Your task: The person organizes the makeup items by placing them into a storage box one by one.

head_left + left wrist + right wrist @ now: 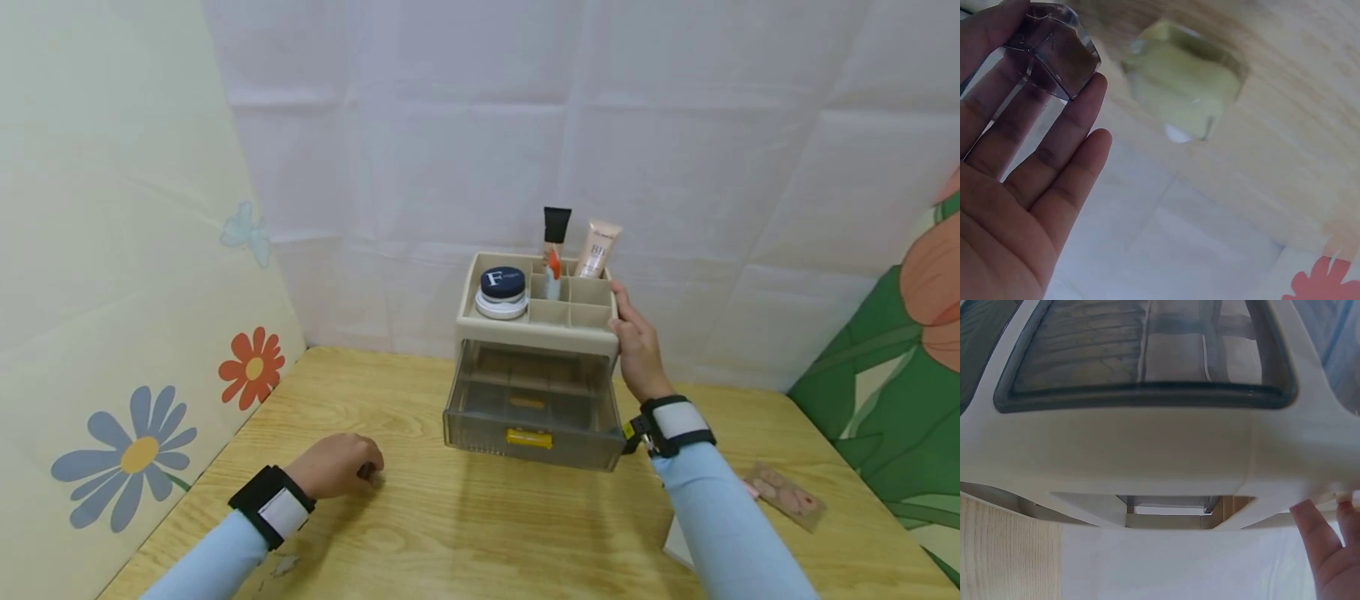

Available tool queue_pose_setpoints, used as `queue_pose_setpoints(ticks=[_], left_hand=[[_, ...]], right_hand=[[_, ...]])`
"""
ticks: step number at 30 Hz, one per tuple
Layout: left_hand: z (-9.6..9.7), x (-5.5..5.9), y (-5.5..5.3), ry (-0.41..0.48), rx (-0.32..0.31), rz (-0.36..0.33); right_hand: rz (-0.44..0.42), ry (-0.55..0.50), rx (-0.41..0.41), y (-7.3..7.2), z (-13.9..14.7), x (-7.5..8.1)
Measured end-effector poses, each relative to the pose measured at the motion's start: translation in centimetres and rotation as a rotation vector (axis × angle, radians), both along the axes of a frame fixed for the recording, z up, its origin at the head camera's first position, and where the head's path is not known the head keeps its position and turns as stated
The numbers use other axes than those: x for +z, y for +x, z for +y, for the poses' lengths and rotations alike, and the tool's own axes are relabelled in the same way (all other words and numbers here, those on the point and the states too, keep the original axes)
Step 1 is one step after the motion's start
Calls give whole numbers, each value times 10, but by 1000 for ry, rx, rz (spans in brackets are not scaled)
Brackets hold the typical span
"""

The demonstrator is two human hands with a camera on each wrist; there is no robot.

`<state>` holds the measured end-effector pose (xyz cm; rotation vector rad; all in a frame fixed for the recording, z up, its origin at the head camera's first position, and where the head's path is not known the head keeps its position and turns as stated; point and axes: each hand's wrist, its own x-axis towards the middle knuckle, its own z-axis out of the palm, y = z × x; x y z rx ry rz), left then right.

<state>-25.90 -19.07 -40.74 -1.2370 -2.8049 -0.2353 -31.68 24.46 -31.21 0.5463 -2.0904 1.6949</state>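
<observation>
My right hand (637, 354) grips the right side of a cream makeup organizer (536, 333), fingertips at its upper edge. Its clear grey drawer (480, 433) with a yellow handle is pulled out. In the top tray sit a dark-lidded round jar (502, 283) on a white round case (501, 308), a black-capped tube (557, 225), a BB cream tube (598, 246) and a small red-and-pale tube (552, 275). My left hand (337, 464), left of the organizer and low over the table, pinches a small clear faceted piece (1063, 56), dark inside. The right wrist view shows the organizer's side window (1141, 344).
On the right of the table (405, 533) lie a pinkish flat palette (787, 496) and a white box (677, 542), partly behind my right forearm. A blurred yellow-green translucent shape (1185, 84) shows beyond my left hand. A white cloth wall (412, 167) stands behind.
</observation>
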Motion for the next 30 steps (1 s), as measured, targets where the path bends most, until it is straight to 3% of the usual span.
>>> queue_pose_setpoints(ticks=[5,19,30], left_hand=[[7,19,4,-18,-45,26],[33,99,15,-89,-164,156],[57,176,20,-96,-214,96]], right_hand=[[-5,1,-4,0,-1,-1],[-9,-8,2,-4,0,-4],[-2,-11,6,-5,1,-5]])
